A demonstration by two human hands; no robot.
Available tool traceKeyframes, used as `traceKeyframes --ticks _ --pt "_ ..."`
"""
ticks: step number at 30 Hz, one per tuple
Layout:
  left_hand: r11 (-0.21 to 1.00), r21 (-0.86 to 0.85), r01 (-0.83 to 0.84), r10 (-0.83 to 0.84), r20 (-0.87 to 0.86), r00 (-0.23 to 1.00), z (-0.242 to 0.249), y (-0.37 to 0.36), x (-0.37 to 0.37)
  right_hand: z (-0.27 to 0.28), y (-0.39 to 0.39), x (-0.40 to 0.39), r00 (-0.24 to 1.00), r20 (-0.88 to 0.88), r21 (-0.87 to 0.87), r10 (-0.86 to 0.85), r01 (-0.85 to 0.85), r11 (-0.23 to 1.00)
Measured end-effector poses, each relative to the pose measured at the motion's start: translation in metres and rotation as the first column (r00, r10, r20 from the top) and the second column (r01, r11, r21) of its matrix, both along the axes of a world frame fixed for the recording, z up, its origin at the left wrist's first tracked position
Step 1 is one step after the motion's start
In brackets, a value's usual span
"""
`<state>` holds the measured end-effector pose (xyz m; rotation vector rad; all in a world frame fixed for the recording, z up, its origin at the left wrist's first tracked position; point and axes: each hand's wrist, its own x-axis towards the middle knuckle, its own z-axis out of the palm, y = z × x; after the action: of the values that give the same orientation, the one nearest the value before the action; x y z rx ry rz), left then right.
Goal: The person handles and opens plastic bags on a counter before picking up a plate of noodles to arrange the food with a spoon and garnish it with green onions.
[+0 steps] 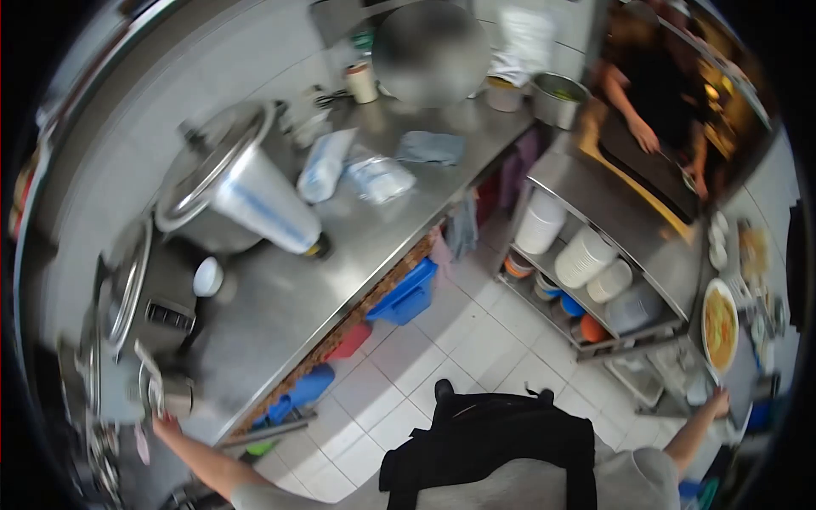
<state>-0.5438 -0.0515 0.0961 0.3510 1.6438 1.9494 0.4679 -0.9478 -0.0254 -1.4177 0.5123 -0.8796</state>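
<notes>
At the far left, my left hand [165, 425] reaches to a small metal pot [177, 396] and its fingers look curled at the near side. What they grip is too small and blurred to make out. A pale handle [146, 357] sticks up from the pot. On the far right my right hand [720, 403] is stretched out low over a side counter, just below an oval white dish of orange and yellow food [721, 327]. Its fingers are too small and blurred to read.
A steel counter [280, 297] carries a large lidded pot [225, 183], a white-and-blue roll [265, 202], a white cup [207, 277] and a grey cloth [431, 148]. Stacked white tubs [585, 257] fill a shelf unit. Beyond it, a co-worker [650, 93] works over a dark board [650, 166].
</notes>
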Motion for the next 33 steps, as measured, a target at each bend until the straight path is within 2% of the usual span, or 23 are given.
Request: traceKeyframes --ticks 2,3,5,7,8,9,10,11,12,13,14,16,18,19,22,23,24,26,27,28,31,32,33 --pt "0.984 -0.176 0.03 -0.051 -0.118 0.992 -0.015 0.02 -0.018 0.014 0.022 -0.013 0.998 -0.023 0.076 0.055 -0.053 0.996" --pt "0.77 -0.465 -0.436 0.123 -0.563 0.817 -0.011 0.012 0.024 0.021 0.029 -0.019 0.996 -0.032 0.105 0.086 -0.082 0.991" --pt "0.688 0.057 -0.723 0.337 -0.908 0.249 -0.053 0.017 0.066 0.037 0.049 -0.029 0.987 -0.109 0.116 0.118 -0.105 0.988" --pt "0.898 0.403 -0.178 0.413 -0.91 0.024 -0.056 0.002 0.18 0.032 0.052 -0.027 0.952 -0.197 0.083 0.233 -0.221 0.972" --pt "0.95 0.307 0.059 0.283 -0.925 0.253 -0.036 -0.01 0.273 0.041 0.048 -0.024 0.902 -0.278 0.043 0.329 -0.331 0.943" --pt "0.917 0.309 0.252 0.199 -0.903 0.382 -0.03 -0.015 0.361 0.054 0.067 -0.027 0.897 -0.346 -0.074 0.275 -0.318 0.945" --pt "0.901 0.208 0.38 -0.021 -0.855 0.518 -0.017 -0.026 0.447 0.078 0.104 -0.041 0.889 -0.406 -0.193 0.214 -0.312 0.93" --pt "0.771 0.158 0.617 -0.221 -0.842 0.493 0.009 -0.045 0.523 0.078 0.103 -0.037 0.884 -0.421 -0.178 0.201 -0.298 0.938" --pt "0.664 0.1 0.741 -0.236 -0.912 0.334 -0.009 -0.028 0.571 0.079 0.103 -0.03 0.879 -0.437 -0.164 0.192 -0.288 0.944" --pt "0.395 0.043 0.918 -0.28 -0.946 0.165 -0.024 -0.006 0.619 0.087 0.102 -0.034 0.884 -0.432 -0.18 0.181 -0.281 0.943" --pt "0.379 -0.156 0.912 -0.181 -0.979 -0.092 -0.016 -0.01 0.664 0.088 0.108 -0.049 0.9 -0.401 -0.208 0.174 -0.274 0.939" --pt "0.247 -0.388 0.888 -0.072 -0.921 -0.383 -0.019 0.001 0.743 0.067 0.095 -0.075 0.919 -0.367 -0.203 0.142 -0.228 0.952" --pt "0.195 -0.407 0.893 -0.031 -0.912 -0.409 -0.048 0.045 0.806 0.027 0.053 -0.117 0.768 -0.638 -0.294 0.05 -0.303 0.907" --pt "0.264 -0.392 0.881 -0.014 -0.915 -0.403 -0.064 0.068 0.83 -0.001 0.041 -0.144 0.817 -0.576 -0.252 0.021 -0.203 0.946" --pt "0.444 -0.475 0.76 0.05 -0.834 -0.55 -0.123 0.152 0.865 -0.055 0.029 -0.245 0.753 -0.65 -0.027 -0.097 0.105 0.994" --pt "0.48 -0.62 0.621 -0.003 -0.709 -0.705 -0.121 0.158 0.87 -0.084 0.018 -0.281 0.659 -0.746 -0.054 -0.097 0.086 0.995" --pt "0.482 -0.692 0.537 -0.086 -0.647 -0.757 -0.118 0.152 0.876 -0.103 0.005 -0.303 0.574 -0.814 -0.076 -0.091 0.049 0.996" --pt "0.602 -0.631 0.489 -0.093 -0.664 -0.742 -0.129 0.157 0.904 -0.086 0.032 -0.322 0.577 -0.804 0.118 0.147 -0.089 0.989" --pt "0.568 -0.626 0.534 -0.071 -0.684 -0.726 -0.123 0.145 0.913 -0.041 0.078 -0.311 0.593 -0.78 0.179 0.2 -0.095 0.979" --pt "0.539 -0.625 0.565 -0.059 -0.697 -0.715 -0.116 0.126 0.912 0.001 0.111 -0.296 0.64 -0.68 0.25 0.357 -0.255 0.934" --pt "0.361 -0.649 0.67 -0.137 -0.747 -0.65 -0.089 0.059 0.92 0.092 0.19 -0.229 0.732 -0.298 0.215 0.613 -0.574 0.79" --pt "0.316 -0.575 0.755 -0.141 -0.815 -0.562 -0.106 0.063 0.927 0.107 0.203 -0.207 0.727 -0.101 0.238 0.679 -0.645 0.726" --pt "0.346 -0.532 0.773 -0.109 -0.841 -0.53 -0.107 0.056 0.929 0.113 0.213 -0.186 0.694 0.113 0.245 0.711 -0.713 0.657"
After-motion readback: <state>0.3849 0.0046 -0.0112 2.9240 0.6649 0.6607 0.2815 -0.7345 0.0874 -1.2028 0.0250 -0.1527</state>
